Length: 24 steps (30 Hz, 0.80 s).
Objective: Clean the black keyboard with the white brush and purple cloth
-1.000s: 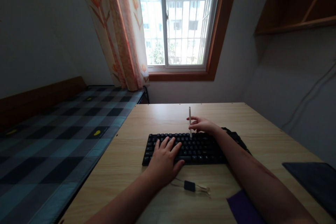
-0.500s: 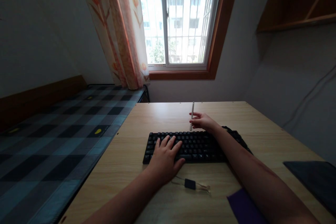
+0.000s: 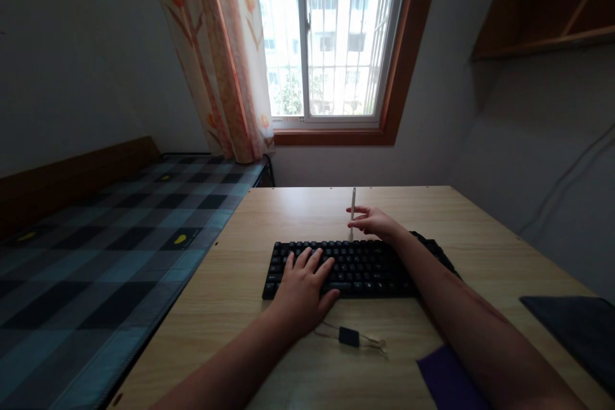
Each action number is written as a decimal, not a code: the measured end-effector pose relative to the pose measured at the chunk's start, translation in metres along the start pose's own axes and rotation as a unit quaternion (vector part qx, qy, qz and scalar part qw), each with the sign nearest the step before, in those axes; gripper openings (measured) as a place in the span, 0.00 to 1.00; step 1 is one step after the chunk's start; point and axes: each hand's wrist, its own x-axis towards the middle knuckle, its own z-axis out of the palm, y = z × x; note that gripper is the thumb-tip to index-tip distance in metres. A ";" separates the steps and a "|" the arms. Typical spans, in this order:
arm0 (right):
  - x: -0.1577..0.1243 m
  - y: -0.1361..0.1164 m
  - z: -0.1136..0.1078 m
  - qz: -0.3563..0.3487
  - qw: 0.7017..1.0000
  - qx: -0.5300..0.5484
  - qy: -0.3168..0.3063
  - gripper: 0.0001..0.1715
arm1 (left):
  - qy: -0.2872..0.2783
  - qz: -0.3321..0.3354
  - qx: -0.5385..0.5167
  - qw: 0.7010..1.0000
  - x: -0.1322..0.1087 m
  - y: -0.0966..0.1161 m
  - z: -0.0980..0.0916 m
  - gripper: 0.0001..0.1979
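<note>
A black keyboard (image 3: 365, 269) lies across the middle of the table. My left hand (image 3: 305, 288) rests palm down on its left part, fingers spread over the keys. Beyond the far edge of the keyboard, my right hand (image 3: 377, 223) pinches a slim white pen-shaped tool (image 3: 353, 205) between thumb and fingers. The tool is held nearly upright, its slightly wider lower end close to the keyboard's back row; whether it touches the keys I cannot tell. My right forearm passes over the keyboard's right end and hides part of it.
On the wooden table (image 3: 288, 211), a dark binder clip (image 3: 348, 336) with wire handles lies near my left wrist. A purple sheet (image 3: 449, 378) is partly under my right arm. A black object (image 3: 435, 246) shows behind that arm. A dark flat item (image 3: 567, 327) lies right; a checked bed (image 3: 120, 237) stands left.
My right hand has lowered the white pen-shaped tool slightly, bringing its lower end nearer the keyboard's back edge. My left hand has stayed in place.
</note>
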 end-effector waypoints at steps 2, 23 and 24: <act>-0.001 -0.002 0.001 0.008 1.000 -0.019 -0.015 0.36 | -0.001 0.000 0.001 1.000 0.000 0.001 0.000 0.31; -0.004 -0.010 0.002 -0.021 0.998 -0.026 0.055 0.27 | -0.008 -0.001 0.010 1.000 0.002 0.000 0.000 0.31; -0.004 -0.012 0.001 -0.037 0.996 -0.017 0.086 0.26 | -0.008 -0.002 0.010 1.000 0.002 0.000 -0.001 0.31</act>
